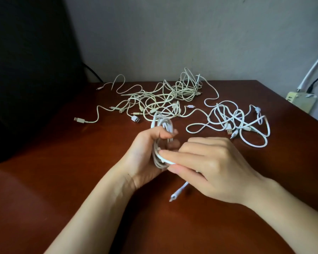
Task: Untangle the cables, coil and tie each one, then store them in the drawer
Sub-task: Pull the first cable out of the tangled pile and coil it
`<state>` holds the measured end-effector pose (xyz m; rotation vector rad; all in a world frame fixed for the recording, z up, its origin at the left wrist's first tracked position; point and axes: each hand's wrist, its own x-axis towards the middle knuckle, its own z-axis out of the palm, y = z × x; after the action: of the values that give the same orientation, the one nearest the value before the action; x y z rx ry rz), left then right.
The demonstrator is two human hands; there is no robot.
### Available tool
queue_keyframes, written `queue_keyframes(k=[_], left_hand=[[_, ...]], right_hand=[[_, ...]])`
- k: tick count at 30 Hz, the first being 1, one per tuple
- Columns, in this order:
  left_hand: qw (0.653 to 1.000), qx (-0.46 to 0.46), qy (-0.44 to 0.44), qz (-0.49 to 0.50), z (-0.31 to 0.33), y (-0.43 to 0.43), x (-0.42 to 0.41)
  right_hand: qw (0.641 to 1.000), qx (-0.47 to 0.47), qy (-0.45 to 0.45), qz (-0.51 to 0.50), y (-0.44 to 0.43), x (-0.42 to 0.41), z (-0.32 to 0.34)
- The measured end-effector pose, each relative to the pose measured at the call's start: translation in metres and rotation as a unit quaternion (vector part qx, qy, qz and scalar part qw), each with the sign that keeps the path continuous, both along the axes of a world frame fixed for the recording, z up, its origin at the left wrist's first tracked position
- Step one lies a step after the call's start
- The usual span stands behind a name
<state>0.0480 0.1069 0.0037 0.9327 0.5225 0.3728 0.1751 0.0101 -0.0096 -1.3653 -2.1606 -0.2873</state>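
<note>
My left hand grips a coiled white cable upright above the brown table, fingers curled round the loops. My right hand pinches the loose end of that cable where it crosses the coil's lower part. The cable's plug end hangs out below my right hand. Behind lies a tangle of cream cables in the middle of the table. A second tangle of white cables lies to its right. No drawer is in view.
A large black object stands at the left on the table. A pale power strip with plugged-in leads sits off the table's right edge by the wall. A loose USB plug lies at the left of the tangle.
</note>
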Motion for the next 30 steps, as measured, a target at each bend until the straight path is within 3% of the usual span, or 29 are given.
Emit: queue_keyframes(k=[5,9,12,18,24,30], left_hand=[[0.999,-0.019,-0.043,-0.01,0.0,0.009,-0.005],[0.983,-0.066,-0.095,-0.146,-0.004,0.007,-0.004],[0.966,-0.056,-0.083,-0.24,-0.008,0.002,-0.002],[0.946,-0.011,-0.037,-0.323,-0.009,-0.004,0.001],[0.944,0.048,0.003,-0.326,-0.006,-0.009,-0.003],[0.954,0.087,-0.001,-0.285,-0.004,-0.013,0.001]], right_hand=[[0.982,0.092,0.167,0.0,-0.006,-0.001,0.012],[0.948,0.109,0.291,-0.067,-0.005,0.004,0.018],[0.931,0.059,0.351,-0.083,-0.003,0.003,0.02],[0.96,-0.031,0.269,-0.065,-0.002,0.002,0.013],[0.959,-0.076,0.272,-0.022,-0.003,0.001,0.012],[0.98,0.072,0.174,-0.061,0.0,0.007,0.011]])
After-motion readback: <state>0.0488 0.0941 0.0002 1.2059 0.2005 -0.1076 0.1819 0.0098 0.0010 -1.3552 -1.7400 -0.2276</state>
